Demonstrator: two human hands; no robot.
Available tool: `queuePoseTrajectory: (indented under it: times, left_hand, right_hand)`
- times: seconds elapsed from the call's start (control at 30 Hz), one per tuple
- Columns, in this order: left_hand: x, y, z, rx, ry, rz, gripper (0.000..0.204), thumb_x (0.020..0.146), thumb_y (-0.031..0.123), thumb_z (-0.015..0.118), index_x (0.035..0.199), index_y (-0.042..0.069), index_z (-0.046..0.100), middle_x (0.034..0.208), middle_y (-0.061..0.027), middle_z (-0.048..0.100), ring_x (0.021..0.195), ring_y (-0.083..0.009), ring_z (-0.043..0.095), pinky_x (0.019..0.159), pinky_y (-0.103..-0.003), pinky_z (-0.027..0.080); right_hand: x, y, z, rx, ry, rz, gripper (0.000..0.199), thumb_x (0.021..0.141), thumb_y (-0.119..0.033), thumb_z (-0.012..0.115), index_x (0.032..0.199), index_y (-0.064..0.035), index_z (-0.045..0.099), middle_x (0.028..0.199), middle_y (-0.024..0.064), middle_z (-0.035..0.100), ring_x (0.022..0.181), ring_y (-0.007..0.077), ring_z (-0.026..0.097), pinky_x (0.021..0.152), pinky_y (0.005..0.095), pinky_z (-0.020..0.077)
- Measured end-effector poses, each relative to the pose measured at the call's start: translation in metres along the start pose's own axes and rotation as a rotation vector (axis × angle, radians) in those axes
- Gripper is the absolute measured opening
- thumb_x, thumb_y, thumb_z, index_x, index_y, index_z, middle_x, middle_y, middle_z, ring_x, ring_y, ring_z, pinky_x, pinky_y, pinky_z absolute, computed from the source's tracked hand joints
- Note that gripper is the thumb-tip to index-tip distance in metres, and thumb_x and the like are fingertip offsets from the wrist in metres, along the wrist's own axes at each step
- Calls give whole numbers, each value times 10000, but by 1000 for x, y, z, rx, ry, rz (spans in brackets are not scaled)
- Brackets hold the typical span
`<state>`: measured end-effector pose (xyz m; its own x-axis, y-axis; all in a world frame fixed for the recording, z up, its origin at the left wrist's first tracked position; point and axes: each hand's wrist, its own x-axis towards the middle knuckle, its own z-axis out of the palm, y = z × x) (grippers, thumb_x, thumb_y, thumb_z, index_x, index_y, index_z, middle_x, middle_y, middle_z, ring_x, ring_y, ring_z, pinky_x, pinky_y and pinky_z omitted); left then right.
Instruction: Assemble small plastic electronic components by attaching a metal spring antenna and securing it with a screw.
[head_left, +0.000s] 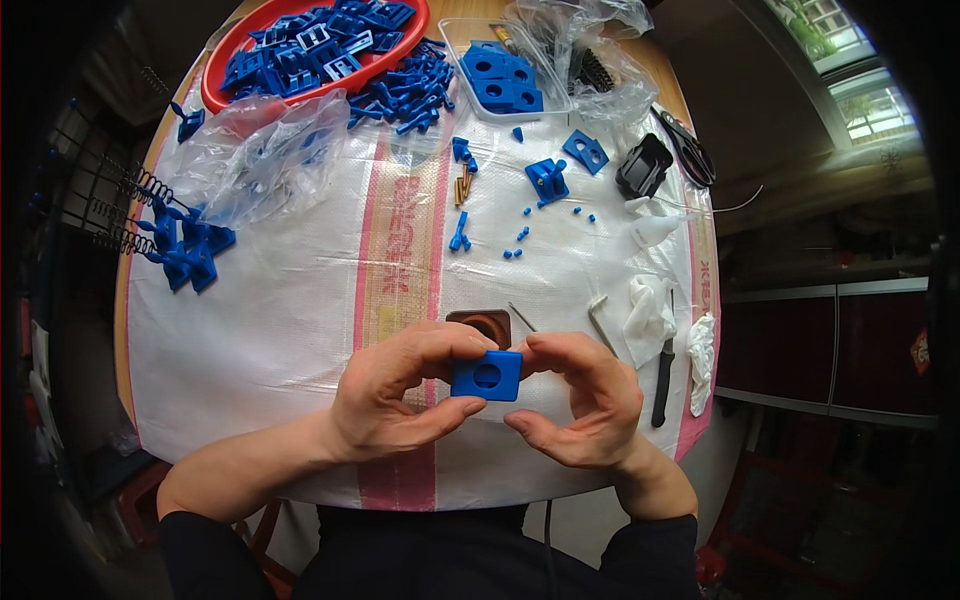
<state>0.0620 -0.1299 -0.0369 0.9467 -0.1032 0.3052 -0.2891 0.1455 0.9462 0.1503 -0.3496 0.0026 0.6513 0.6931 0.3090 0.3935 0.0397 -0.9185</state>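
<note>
In front of me I hold a small blue rectangular plastic piece with a round hole (503, 386). My left hand (395, 390) pinches its left side, thumb below and fingers above. Curved around the other side is my right hand (585, 400); its fingertips reach the upper right corner, while its thumb stays apart from the piece. Just beyond lies a dark brown square block with a round recess (480, 322), partly hidden by my fingers. A thin metal pick (522, 317) lies beside that block.
Far left stands a red basin (212, 82) of blue parts, near a heap of blue pegs (405, 92) and a clear box (556, 100). Blue assemblies with springs (187, 250) lie left. At right are scissors (688, 150), a white bottle (655, 230) and a black-handled knife (662, 385).
</note>
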Motion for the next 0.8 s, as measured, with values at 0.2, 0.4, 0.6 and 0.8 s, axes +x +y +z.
queuePoseTrajectory:
  times: [0.2,0.4,0.6,0.8]
  left_hand:
    - [3,0,3,32,73,52,491,853,-39,766,1303,-48,571,1227,-156,633,1067,-200,688,908,-312,599]
    - [2,-1,3,-7,69,36,490,853,-45,763,1304,-47,571,1226,-155,630,1060,-198,688,905,-306,596]
    - [1,-2,4,12,82,38,489,849,-46,766,1298,-49,574,1213,-154,636,1044,-192,692,894,-302,598]
    - [2,-2,4,50,79,52,483,841,-43,775,1286,-43,587,1210,-155,642,1036,-191,697,880,-297,601]
  right_hand:
    - [2,1,-4,-213,-24,-93,509,720,-8,890,1174,72,672,1097,217,712,990,279,713,879,352,572]
    - [6,2,-3,-294,-12,-165,504,732,-38,884,1199,2,696,1087,185,732,941,283,744,768,330,613]
    - [6,1,-3,-320,-30,-171,481,733,-20,886,1169,45,694,1068,224,726,959,286,734,822,337,596]
    - [3,0,-3,-246,-23,-112,475,733,24,859,1177,46,692,1083,235,714,975,282,726,838,340,595]
